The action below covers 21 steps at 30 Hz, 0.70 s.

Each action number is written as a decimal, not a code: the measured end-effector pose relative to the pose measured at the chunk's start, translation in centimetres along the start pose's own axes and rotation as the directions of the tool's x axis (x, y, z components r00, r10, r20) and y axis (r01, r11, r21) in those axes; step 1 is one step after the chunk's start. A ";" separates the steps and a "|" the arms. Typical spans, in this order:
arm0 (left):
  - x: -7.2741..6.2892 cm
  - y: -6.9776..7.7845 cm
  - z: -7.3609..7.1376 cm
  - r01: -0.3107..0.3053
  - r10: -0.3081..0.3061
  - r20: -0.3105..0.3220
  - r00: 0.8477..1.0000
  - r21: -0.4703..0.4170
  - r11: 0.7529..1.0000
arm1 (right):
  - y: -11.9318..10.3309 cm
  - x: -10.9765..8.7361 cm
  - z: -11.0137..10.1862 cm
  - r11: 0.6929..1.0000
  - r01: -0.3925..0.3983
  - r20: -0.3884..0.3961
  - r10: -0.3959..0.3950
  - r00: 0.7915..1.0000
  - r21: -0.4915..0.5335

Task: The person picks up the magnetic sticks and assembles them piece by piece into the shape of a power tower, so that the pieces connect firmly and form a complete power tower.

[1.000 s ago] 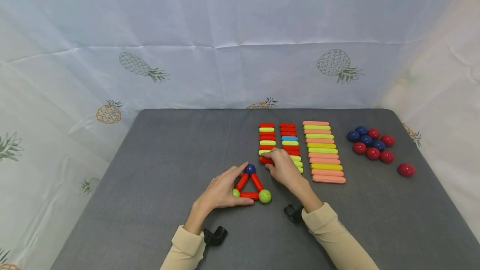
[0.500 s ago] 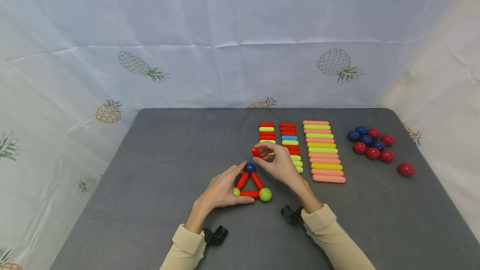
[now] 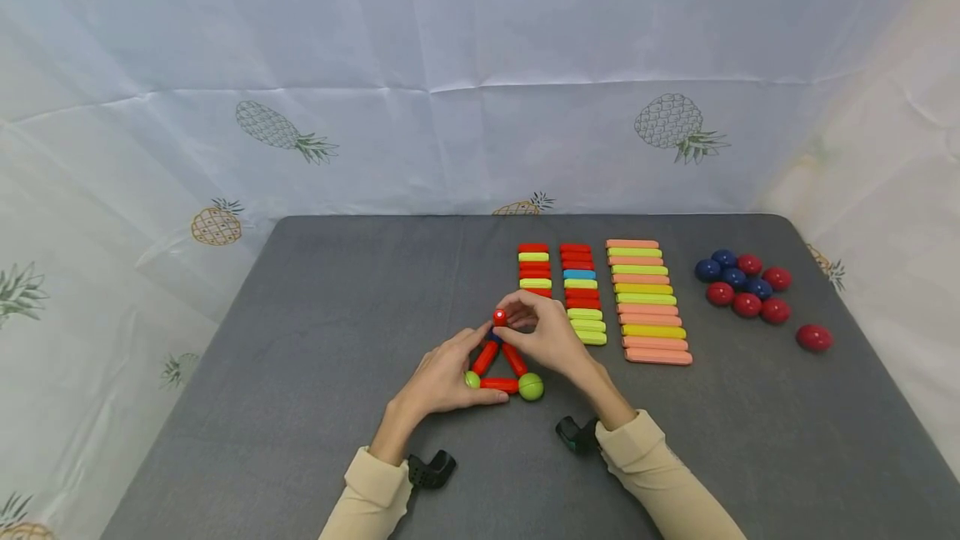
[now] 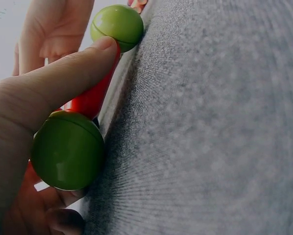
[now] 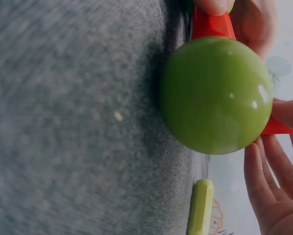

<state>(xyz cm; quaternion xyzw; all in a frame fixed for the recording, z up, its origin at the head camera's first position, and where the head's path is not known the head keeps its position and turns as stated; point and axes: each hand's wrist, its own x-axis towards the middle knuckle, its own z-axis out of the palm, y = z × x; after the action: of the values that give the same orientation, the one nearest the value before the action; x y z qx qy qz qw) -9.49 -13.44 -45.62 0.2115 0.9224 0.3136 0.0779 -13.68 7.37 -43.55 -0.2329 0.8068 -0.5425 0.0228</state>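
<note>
A flat triangle of red magnetic rods (image 3: pixel 499 385) with a green ball (image 3: pixel 531 387) at the right corner lies before me on the table. My left hand (image 3: pixel 438 377) holds it, thumb along the near rod and fingers reaching up to the blue ball (image 3: pixel 494 336) at the far corner. Between thumb and fingers, my right hand (image 3: pixel 551 340) pinches another red rod (image 3: pixel 500 317), end up over the blue ball; whether they touch is hard to tell. The left wrist view shows the left green ball (image 4: pixel 70 152) close to the thumb (image 4: pixel 83 68).
Short rods stand in two columns (image 3: pixel 579 274) behind the right hand, beside a column of longer salmon and yellow rods (image 3: pixel 649 310). Farther right sit several blue and dark red balls (image 3: pixel 733 277), with one red ball (image 3: pixel 814 337) apart. A pineapple-print cloth (image 3: pixel 450 148) hangs behind the grey table (image 3: pixel 360 298).
My right hand picked up a red rod from the near end of the left column, carried it left and turned it upright over the blue ball. The left hand stays on the triangle.
</note>
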 end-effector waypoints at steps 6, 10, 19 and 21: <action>0.1 -0.1 0.0 0.011 -0.011 0.008 1.000 -0.006 1.000 | 0.0 0.0 0.0 0.998 -0.033 0.040 0.036 0.999 -0.052; 0.1 -0.1 0.0 0.013 -0.013 0.011 1.000 -0.003 1.000 | 0.1 0.0 0.2 0.995 -0.045 0.049 0.049 0.998 -0.091; 0.1 -0.2 0.0 0.014 -0.014 0.002 1.000 -0.006 1.000 | 0.0 0.0 -0.5 0.992 -0.053 0.053 0.059 0.997 -0.112; 0.1 -0.2 0.0 0.018 -0.018 0.001 1.000 -0.006 1.000 | 0.0 0.0 -1.1 0.989 -0.053 0.019 0.056 0.998 -0.137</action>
<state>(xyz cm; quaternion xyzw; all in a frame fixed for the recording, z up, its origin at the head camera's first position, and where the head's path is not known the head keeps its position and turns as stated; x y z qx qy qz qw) -9.63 -13.53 -45.76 0.2030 0.9233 0.3155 0.0821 -13.96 8.33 -43.16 -0.2181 0.8477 -0.4826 0.0309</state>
